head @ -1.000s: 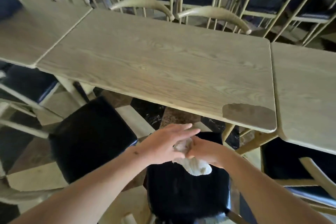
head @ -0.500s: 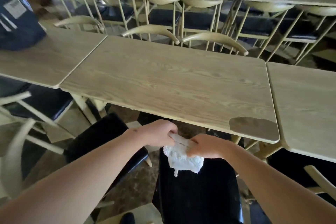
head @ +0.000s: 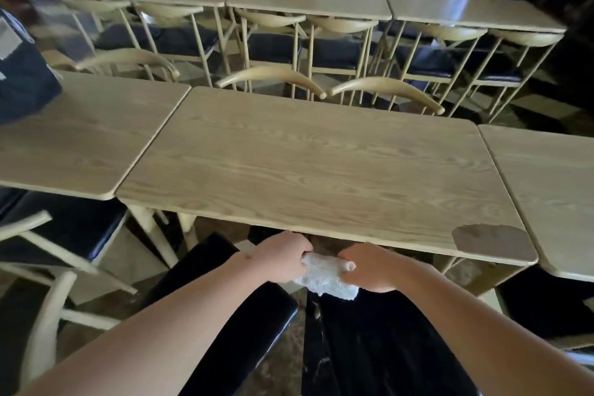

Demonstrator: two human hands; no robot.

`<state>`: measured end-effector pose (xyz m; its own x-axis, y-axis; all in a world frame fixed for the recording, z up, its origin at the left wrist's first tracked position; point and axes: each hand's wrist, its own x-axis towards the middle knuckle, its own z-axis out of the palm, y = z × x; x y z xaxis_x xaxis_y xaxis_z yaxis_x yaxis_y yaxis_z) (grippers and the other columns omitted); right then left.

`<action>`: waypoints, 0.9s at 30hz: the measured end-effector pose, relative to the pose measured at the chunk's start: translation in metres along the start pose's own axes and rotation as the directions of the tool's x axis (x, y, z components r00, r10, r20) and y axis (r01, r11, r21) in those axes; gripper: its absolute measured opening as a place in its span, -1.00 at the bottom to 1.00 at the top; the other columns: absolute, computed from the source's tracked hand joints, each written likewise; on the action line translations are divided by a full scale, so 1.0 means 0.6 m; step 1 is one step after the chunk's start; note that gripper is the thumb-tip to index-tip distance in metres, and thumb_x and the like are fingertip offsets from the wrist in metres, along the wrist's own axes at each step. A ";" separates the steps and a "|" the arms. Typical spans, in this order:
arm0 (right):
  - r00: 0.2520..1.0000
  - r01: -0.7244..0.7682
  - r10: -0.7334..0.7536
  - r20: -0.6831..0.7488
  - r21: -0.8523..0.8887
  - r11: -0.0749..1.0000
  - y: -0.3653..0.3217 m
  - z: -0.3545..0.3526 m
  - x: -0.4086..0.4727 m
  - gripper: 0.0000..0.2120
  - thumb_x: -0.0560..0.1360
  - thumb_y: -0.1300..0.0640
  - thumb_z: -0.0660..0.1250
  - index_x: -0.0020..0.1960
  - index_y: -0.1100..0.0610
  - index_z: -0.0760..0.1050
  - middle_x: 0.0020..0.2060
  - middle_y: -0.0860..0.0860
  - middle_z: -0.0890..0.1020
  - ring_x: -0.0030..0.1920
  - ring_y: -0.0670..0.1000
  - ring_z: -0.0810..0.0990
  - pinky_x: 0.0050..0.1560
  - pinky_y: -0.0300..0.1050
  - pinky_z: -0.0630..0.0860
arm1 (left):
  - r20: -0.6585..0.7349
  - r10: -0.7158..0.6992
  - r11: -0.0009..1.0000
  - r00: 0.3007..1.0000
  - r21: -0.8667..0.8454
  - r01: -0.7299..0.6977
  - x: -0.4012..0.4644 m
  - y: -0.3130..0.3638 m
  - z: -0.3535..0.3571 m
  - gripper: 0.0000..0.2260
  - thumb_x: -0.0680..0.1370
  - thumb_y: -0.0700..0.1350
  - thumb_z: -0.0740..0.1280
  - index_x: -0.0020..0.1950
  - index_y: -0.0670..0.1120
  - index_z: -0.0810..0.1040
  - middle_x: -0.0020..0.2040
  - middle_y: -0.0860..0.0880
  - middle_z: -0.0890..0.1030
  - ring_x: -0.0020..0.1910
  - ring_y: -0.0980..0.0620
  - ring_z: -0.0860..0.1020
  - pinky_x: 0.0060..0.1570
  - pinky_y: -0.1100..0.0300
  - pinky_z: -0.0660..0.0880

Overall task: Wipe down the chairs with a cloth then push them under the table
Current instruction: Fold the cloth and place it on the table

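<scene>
Crumpled white terry cloth [head: 326,276], bunched & stretched betw. two fists, just below near edge of pale wood-grain rectangular table [head: 321,167]. Two black-cushioned, pale-framed chairs [head: 379,347] side by side beneath cloth, seats mostly out from under table; left one [head: 231,315] angled.

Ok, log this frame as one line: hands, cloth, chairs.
left hand: grips cloth | right hand: grips cloth | white cloth: bunched between hands, above black chair seats | table: bare
</scene>
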<state>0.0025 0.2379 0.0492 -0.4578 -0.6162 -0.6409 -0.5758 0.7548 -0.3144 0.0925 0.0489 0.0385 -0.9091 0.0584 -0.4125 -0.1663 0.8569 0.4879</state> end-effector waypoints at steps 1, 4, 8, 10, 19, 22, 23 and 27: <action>1.000 -0.007 0.007 -0.018 0.014 1.000 -0.003 0.005 0.006 -0.84 0.58 0.02 0.22 -0.17 -0.14 0.39 -0.16 -0.15 0.53 -0.22 -0.14 0.47 -0.24 -0.21 0.37 | -0.018 0.003 1.000 1.000 0.004 -0.003 0.003 -0.011 0.002 -0.72 0.50 -0.32 0.22 -0.31 -0.08 0.20 -0.39 -0.02 0.22 -0.43 0.00 0.17 -0.35 0.11 0.11; 0.994 -0.057 0.066 -0.092 0.099 0.993 0.006 0.012 0.036 -0.83 0.58 -0.01 0.28 0.13 -0.07 0.57 0.02 -0.10 0.59 -0.15 -0.09 0.54 -0.21 -0.23 0.45 | -0.037 0.008 1.000 0.999 0.003 -0.008 0.028 -0.040 0.002 -0.70 0.50 -0.30 0.22 -0.33 -0.06 0.19 -0.40 -0.01 0.22 -0.42 0.00 0.17 -0.37 0.14 0.09; 0.963 -0.125 0.158 -0.216 0.159 0.979 0.022 -0.014 0.088 -0.76 0.58 -0.02 0.37 0.23 -0.09 0.60 0.14 -0.07 0.64 -0.10 -0.08 0.60 -0.24 -0.26 0.50 | -0.062 0.002 1.000 0.998 -0.008 -0.003 0.083 -0.063 -0.013 -0.71 0.55 -0.30 0.23 -0.32 -0.07 0.28 -0.40 0.00 0.30 -0.45 0.02 0.23 -0.39 0.18 0.17; 0.942 -0.122 0.164 -0.291 0.158 0.980 0.032 -0.041 0.116 -0.87 0.59 0.01 0.36 0.12 -0.10 0.62 0.09 -0.06 0.67 -0.05 -0.04 0.65 -0.11 -0.13 0.63 | -0.119 0.004 1.000 0.993 0.021 -0.002 0.114 -0.067 -0.031 -0.79 0.59 -0.27 0.25 -0.23 -0.07 0.41 -0.37 -0.02 0.44 -0.47 0.04 0.29 -0.40 0.19 0.24; 0.598 -0.001 0.103 -0.795 0.127 0.992 0.097 -0.142 0.253 -0.74 0.46 0.27 0.39 0.12 0.09 0.64 0.09 -0.04 0.66 0.06 0.11 0.59 -0.11 -0.10 0.42 | -0.623 0.299 0.945 0.723 0.298 -0.134 0.289 -0.097 -0.092 -0.70 0.44 -0.34 0.46 0.15 -0.13 0.70 0.14 -0.05 0.72 0.05 -0.11 0.68 0.05 0.00 0.60; 0.566 0.039 -0.001 -0.824 0.026 0.999 0.126 -0.110 0.318 -0.72 0.40 0.36 0.40 0.09 0.18 0.64 0.13 0.04 0.66 0.15 0.18 0.58 0.06 0.05 0.52 | -0.659 0.340 0.923 0.671 0.371 -0.103 0.340 -0.138 -0.051 -0.68 0.38 -0.39 0.50 0.10 -0.16 0.71 0.18 -0.06 0.70 0.10 -0.13 0.66 0.04 -0.03 0.57; 0.597 0.040 -0.017 -0.802 0.009 0.999 0.133 -0.091 0.334 -0.71 0.41 0.37 0.39 0.10 0.20 0.63 0.19 0.06 0.65 0.22 0.19 0.56 0.11 0.10 0.52 | -0.637 0.333 0.924 0.695 0.368 -0.106 0.346 -0.151 -0.035 -0.70 0.40 -0.39 0.50 0.10 -0.16 0.72 0.20 -0.07 0.70 0.16 -0.15 0.65 0.08 -0.08 0.57; 0.767 0.051 -0.031 -0.641 0.012 0.999 0.156 0.038 0.393 -0.68 0.54 0.39 0.29 0.28 0.26 0.49 0.54 0.09 0.36 0.59 0.03 0.20 0.40 0.07 0.45 | -0.458 0.301 0.923 0.836 0.362 -0.133 0.347 -0.204 0.076 -0.74 0.45 -0.33 0.50 0.13 -0.17 0.70 0.31 -0.13 0.62 0.39 -0.22 0.52 0.32 -0.20 0.48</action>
<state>-0.1439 0.1682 -0.1472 -0.7675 -0.6403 -0.0325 -0.5900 0.7252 -0.3550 -0.0591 -0.0202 -0.1422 -0.9854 0.0717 0.1542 0.1059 0.9683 0.2262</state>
